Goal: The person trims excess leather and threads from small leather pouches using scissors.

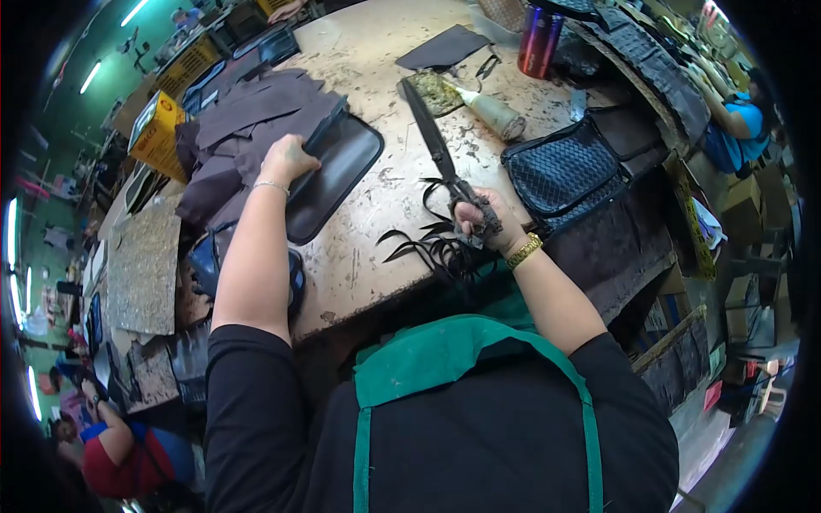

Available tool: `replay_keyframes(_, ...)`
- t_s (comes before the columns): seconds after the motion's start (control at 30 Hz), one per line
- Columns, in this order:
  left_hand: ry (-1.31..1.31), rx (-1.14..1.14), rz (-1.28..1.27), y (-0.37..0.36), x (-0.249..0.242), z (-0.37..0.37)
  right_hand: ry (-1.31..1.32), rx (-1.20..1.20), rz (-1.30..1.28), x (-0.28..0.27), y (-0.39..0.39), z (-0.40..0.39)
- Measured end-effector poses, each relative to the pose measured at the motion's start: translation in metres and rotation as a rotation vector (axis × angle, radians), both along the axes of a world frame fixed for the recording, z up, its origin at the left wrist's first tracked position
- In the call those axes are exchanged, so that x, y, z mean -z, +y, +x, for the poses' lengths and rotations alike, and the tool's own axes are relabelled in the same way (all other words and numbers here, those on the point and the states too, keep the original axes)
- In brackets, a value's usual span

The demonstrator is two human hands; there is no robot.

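Observation:
My left hand [291, 161] is closed on the raised edge of a black leather panel [338, 184] with rounded corners, which lies at a slant on the worktable. My right hand [494, 221] grips large dark scissors [432, 141] by their wrapped handles, the blades together and pointing away from me. Thin black strips [436, 248] lie curled at the table edge, below the scissors. To the right of that hand rests a black woven-pattern bag piece [569, 175]. A stack of dark brown cut pieces [256, 120] sits beyond my left hand.
Farther back on the worktable [359, 34] are a flat dark piece [445, 47], a cone-shaped glue container [492, 111] and a purple-red tumbler [540, 43]. A yellow box [158, 135] stands at left. Other people sit at both sides, away from my hands.

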State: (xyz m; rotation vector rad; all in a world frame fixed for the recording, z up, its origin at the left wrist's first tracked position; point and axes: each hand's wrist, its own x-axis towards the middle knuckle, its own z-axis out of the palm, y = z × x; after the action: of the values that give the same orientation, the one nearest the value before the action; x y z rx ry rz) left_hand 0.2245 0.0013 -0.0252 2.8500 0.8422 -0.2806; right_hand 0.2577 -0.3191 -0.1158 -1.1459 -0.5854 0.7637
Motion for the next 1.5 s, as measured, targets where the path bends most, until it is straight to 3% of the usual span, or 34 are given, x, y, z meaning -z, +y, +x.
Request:
replay_keyframes(0.1, -0.280, 0.149, -0.149, 0.012, -0.018, -0.012, 0.001, -0.045, 0.050, 0.001, 0.000, 0.000)
replay_keyframes(0.23, -0.862, 0.098, -0.885, -0.015, -0.069, -0.065, -0.054, -0.112, 0.043, -0.009, -0.001, 0.000)
replay_keyframes(0.3, -1.185, 0.118, -1.213, -0.031, -0.071, -0.088, -0.144, -0.170, 0.022, -0.018, 0.001, 0.001)
replay_keyframes(0.33, -1.272, 0.099, -1.209, -0.038, -0.068, -0.098, -0.139, -0.169, 0.020, -0.032, 0.003, -0.001)
replay_keyframes(0.43, -1.475, 0.006, -1.660, -0.073, -0.038, -0.118, -0.372, -0.007, -0.127, -0.070, 0.006, -0.015)
replay_keyframes(0.47, -1.527, 0.005, -1.803, -0.091, -0.025, -0.121, -0.274, 0.017, -0.040, -0.082, 0.008, -0.025)
replay_keyframes(0.6, -1.498, -0.162, -1.822, -0.151, 0.013, -0.123, -0.303, 0.160, -0.061, -0.091, 0.010, -0.047)
replay_keyframes(0.67, -1.465, -0.185, -1.849, -0.159, 0.025, -0.131, -0.209, 0.176, 0.055, -0.088, 0.012, -0.049)
replay_keyframes(0.73, -1.195, 0.319, -1.683, -0.154, 0.037, -0.140, -0.302, 0.223, 0.035, -0.089, 0.012, -0.045)
replay_keyframes(0.8, -1.104, 0.324, -1.622, -0.153, 0.034, -0.139, -0.347, 0.211, 0.022, -0.094, 0.014, -0.043)
replay_keyframes(0.87, -0.976, 0.128, -1.161, -0.167, 0.023, -0.131, -0.449, 0.196, -0.002, -0.100, 0.018, -0.038)
replay_keyframes(0.9, -1.222, 0.052, -1.606, -0.174, 0.023, -0.121, -0.392, 0.205, 0.099, -0.101, 0.023, -0.036)
replay_keyframes(0.93, -1.330, 0.003, -1.671, -0.175, 0.019, -0.116, -0.647, 0.296, 0.019, -0.097, 0.021, -0.028)
replay_keyframes(1.0, -1.351, 0.030, -1.767, -0.156, 0.018, -0.116, -0.392, 0.264, -0.003, -0.098, 0.013, -0.031)
replay_keyframes(1.03, -1.343, -0.040, -1.891, -0.143, 0.022, -0.116, -0.399, 0.265, -0.018, -0.092, 0.006, -0.033)
replay_keyframes(1.2, -1.473, -0.172, -1.852, -0.125, 0.032, -0.116, -0.354, 0.072, -0.252, -0.060, -0.022, -0.068)
replay_keyframes(1.27, -1.400, -0.134, -1.964, -0.121, 0.041, -0.116, -0.502, 0.080, -0.369, -0.042, -0.027, -0.078)
replay_keyframes(1.4, -1.400, -0.249, -1.976, -0.141, 0.023, -0.114, -0.613, 0.089, -0.378, -0.047, -0.024, -0.083)
replay_keyframes(1.5, -1.405, -0.194, -1.952, -0.146, 0.021, -0.116, -0.669, 0.082, -0.384, -0.051, -0.022, -0.081)
